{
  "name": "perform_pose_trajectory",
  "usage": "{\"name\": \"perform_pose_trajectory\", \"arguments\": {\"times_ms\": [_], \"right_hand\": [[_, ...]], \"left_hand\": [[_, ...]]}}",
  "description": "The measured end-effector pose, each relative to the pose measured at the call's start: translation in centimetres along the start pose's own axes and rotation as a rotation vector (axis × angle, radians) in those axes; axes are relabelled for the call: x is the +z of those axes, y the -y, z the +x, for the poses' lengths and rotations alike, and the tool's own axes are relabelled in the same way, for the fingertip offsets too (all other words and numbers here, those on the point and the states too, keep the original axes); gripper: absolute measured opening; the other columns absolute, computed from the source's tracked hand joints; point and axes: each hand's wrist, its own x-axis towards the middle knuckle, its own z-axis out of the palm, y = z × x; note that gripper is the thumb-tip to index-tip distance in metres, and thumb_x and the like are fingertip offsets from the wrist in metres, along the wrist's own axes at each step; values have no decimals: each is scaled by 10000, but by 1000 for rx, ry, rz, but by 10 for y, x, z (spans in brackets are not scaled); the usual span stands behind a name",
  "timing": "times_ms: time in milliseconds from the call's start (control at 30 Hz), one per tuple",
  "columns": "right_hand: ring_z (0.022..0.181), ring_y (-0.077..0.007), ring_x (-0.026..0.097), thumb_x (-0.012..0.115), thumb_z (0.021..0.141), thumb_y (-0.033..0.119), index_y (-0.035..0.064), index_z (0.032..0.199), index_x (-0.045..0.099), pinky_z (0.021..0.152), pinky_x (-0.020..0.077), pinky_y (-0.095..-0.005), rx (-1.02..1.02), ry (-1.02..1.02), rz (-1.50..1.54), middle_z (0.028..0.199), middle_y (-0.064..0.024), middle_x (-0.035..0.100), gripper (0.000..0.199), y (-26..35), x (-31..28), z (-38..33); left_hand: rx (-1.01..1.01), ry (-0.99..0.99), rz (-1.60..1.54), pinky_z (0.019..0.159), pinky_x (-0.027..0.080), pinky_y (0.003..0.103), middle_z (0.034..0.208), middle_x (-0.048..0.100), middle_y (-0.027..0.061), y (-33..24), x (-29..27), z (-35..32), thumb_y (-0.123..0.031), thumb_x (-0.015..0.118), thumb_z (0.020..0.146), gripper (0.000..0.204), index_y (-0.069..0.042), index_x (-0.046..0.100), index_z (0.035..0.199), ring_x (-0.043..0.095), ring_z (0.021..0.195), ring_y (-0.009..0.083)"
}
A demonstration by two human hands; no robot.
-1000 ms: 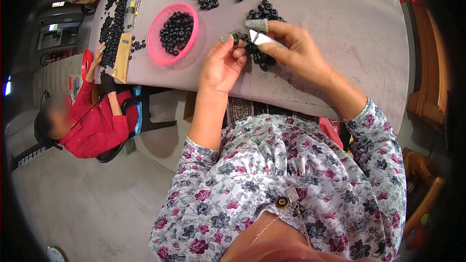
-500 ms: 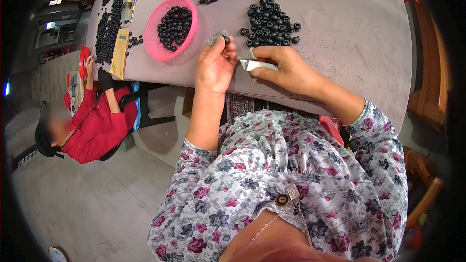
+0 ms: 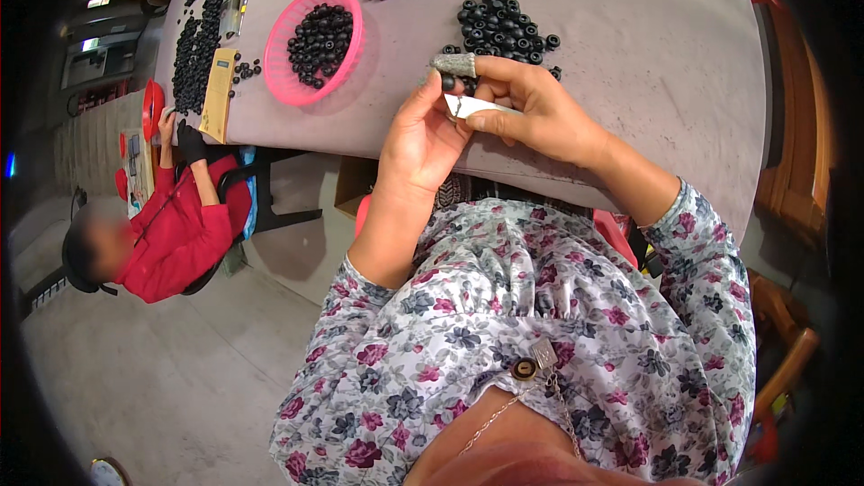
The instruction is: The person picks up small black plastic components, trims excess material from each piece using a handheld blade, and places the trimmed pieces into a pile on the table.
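Note:
My left hand [image 3: 416,146] is closed, pinching a round black bead [image 3: 447,82] between its fingertips. Close against it, my right hand [image 3: 549,117] grips a folded white strip [image 3: 475,106] between thumb and fingers. A grey fingertip cover [image 3: 455,65] sits on my right index finger, which reaches over the bead. Whether the strip touches the bead I cannot tell. Just beyond my hands lies a heap of black beads [image 3: 498,22] with holes through them. To their left stands a pink plastic basket [image 3: 279,72] holding more black beads.
More beads [image 3: 193,63] spread along the far left of the grey cloth-covered table [image 3: 630,45], near a tan cardboard piece [image 3: 219,97] and a clear packet [image 3: 236,9]. A person in red [image 3: 184,234] works at the left. Wooden furniture [image 3: 792,126] stands at the right.
My hands have come together; the left moved right and the right index finger now reaches over the bead. The view has shifted slightly.

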Motion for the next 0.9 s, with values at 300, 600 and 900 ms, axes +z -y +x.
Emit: {"name": "perform_pose_trajectory", "arguments": {"times_ms": [300,600,900], "right_hand": [[564,-42,463,666,879,140,-6,1201,567,502,381,-208,76,5,148,713,20,550,368,-4,-16,-2],[531,-47,468,669,878,136,-3,1217,574,483,374,-203,117,39,142,709,14,571,379,-6,-12,3],[526,-45,464,675,871,141,-4,1142,605,479,364,-204,120,60,153,702,16,575,314,-8,-18,3]], "left_hand": [[34,-24,76,836,537,326,1021,648,64,10,8,1,-218,607,933,273,-40,562,1135,629,955,177],[102,-153,138,725,502,245,903,624,9,8,16,-3,-207,644,914,162,-69,621,996,576,786,93],[86,-133,83,664,515,201,893,619,18,9,14,-1,-187,641,918,152,-53,613,983,568,753,74]]}}
